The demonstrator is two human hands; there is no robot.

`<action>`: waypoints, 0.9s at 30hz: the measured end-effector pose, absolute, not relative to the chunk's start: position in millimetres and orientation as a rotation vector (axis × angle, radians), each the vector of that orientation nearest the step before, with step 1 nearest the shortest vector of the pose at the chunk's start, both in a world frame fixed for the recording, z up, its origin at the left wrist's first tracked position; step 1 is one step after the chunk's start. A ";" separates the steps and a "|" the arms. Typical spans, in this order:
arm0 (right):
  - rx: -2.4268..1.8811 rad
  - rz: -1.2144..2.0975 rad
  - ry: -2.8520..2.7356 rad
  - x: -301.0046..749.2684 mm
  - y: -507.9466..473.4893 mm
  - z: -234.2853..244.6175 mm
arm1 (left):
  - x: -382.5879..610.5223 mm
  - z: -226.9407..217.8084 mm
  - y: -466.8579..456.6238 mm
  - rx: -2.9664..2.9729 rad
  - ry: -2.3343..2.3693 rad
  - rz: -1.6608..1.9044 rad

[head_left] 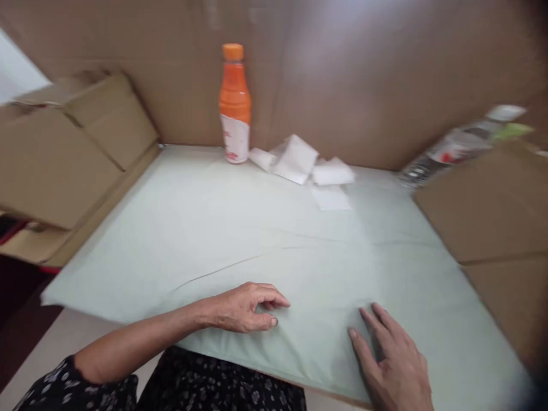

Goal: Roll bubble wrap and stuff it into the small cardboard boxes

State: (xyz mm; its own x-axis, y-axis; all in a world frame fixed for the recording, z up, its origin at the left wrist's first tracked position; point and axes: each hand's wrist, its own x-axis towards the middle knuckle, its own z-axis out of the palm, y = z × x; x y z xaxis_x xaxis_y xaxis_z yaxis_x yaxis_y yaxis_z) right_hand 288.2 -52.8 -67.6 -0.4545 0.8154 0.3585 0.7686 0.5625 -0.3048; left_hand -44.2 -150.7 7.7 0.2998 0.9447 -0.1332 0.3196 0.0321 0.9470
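Observation:
My left hand (246,308) rests on the pale green cloth (274,240) near its front edge, fingers loosely curled, nothing visible in them. My right hand (391,359) lies flat on the cloth at the lower right, fingers stretched forward and apart, holding nothing. At the back of the cloth an orange bottle (234,103) with an orange cap and a white label stands upright. To its right lies a small heap of folded white tissues (306,165).
Cardboard walls (377,74) enclose the surface at the back and sides. Cardboard flaps (81,148) lean at the left, and another panel (492,205) at the right. A clear plastic bottle (460,145) lies tilted behind the right panel, blurred.

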 end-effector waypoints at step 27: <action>-0.393 0.261 -2.599 104.9 -69.0 -37.7 | -191.1 84.8 -321.3 1.678 2.874 1.330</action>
